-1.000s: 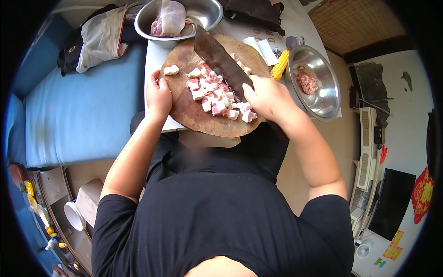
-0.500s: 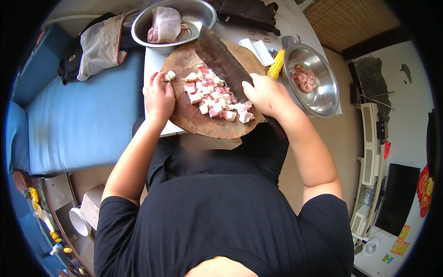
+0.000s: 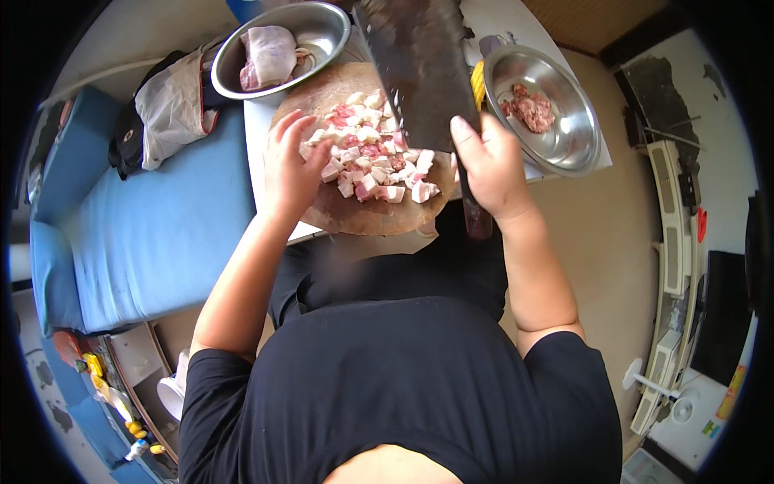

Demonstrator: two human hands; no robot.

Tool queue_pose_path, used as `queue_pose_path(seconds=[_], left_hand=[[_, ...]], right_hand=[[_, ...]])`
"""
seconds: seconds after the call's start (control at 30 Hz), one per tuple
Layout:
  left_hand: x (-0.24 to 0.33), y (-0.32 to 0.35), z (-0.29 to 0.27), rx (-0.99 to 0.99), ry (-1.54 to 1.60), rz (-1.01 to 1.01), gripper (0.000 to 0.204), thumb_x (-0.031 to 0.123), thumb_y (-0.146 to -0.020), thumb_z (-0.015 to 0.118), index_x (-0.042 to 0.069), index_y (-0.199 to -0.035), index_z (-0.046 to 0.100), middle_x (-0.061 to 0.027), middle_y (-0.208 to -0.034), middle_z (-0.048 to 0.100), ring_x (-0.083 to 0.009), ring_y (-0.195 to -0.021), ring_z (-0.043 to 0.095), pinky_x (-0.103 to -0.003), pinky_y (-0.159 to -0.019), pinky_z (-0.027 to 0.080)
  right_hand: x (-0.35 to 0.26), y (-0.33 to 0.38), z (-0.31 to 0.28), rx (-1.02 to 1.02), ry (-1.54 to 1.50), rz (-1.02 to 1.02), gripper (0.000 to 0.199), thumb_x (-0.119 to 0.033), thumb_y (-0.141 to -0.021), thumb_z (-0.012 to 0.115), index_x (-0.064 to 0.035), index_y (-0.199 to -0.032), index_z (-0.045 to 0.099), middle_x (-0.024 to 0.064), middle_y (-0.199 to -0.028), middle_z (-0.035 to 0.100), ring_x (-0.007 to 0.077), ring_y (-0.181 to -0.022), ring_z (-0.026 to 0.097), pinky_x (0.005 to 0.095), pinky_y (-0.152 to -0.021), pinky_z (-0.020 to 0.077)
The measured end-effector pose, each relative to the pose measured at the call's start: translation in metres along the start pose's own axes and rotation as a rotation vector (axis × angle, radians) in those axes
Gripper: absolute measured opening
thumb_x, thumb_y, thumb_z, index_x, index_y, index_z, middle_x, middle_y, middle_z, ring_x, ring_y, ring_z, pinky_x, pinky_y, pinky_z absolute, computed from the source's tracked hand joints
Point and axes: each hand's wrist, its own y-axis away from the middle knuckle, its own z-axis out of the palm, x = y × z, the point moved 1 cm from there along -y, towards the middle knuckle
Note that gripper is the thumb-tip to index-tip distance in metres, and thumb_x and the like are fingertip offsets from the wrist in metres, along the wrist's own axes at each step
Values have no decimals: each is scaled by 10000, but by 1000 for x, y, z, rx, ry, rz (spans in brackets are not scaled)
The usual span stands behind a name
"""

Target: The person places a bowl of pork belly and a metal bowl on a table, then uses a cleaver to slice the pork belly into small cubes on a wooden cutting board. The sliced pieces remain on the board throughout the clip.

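Diced fatty meat [image 3: 372,165], white and pink, lies heaped on a round wooden chopping board [image 3: 359,219]. My right hand [image 3: 493,171] grips the dark handle of a broad cleaver [image 3: 421,74]. The blade is raised above the board's right side with its broad face showing, small white bits stuck along it. It hides part of the board behind it. At the heap's left edge is my left hand [image 3: 292,173], fingers spread and nothing held; whether its fingertips touch the cubes I cannot tell.
A metal basin [image 3: 332,50] with a large skin-on piece of meat [image 3: 270,55] stands beyond the board. Minced meat [image 3: 532,111] sits in a steel bowl [image 3: 576,133] at right, with yellow corn [image 3: 478,85] beside it. A blue sofa [image 3: 165,234] borders the table's left.
The cleaver has lifted off the board's surface and turned its broad face toward me. My left hand has moved right to the heap and let go of a small white piece. The cubes are more spread out.
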Motion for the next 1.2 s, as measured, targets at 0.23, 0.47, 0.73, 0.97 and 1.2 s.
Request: queue_pose_path(seconds=[0.23,0.47,0.73,0.97,1.2], left_hand=[[80,26,22,-349,11,613,361,92,-663,717,131,-1014,640,-88,-1235,554,-296,-1153,517,-438,-975,415],[84,3,62,-504,-394,735,206,137,-754,594,182,-948,646,10,-1197,542,-247,-1245,431,-493,-1099,249],[29,-53,31,-342,-223,352,160,106,-707,694,137,-865,691,-24,-1034,627,-254,-1068,547,-426,-996,360],[14,-23,8,-89,443,-111,202,80,-832,668,22,-1022,633,-66,-1045,637,-172,-1022,575,-309,-865,462],[82,27,-16,-392,822,-287,185,79,-887,615,20,-1050,550,-53,-1015,550,-115,-887,543,-260,-774,462]], right_hand=[[7,12,-30,171,-191,28,202,-233,-959,523,-36,-933,551,-8,-686,545,65,-571,511,223,-517,444],[22,25,-41,208,-273,141,207,-219,-957,524,-17,-924,558,6,-667,551,72,-562,504,239,-520,434],[40,36,-36,181,-300,228,220,-197,-923,570,18,-875,572,20,-598,547,90,-543,485,271,-534,420],[22,35,-19,-123,-157,232,338,-158,-799,676,36,-1038,537,102,-780,585,128,-681,541,291,-658,464],[-22,25,7,-445,-466,232,690,-15,-800,622,20,-1395,274,105,-1186,498,154,-933,569,296,-845,475]])
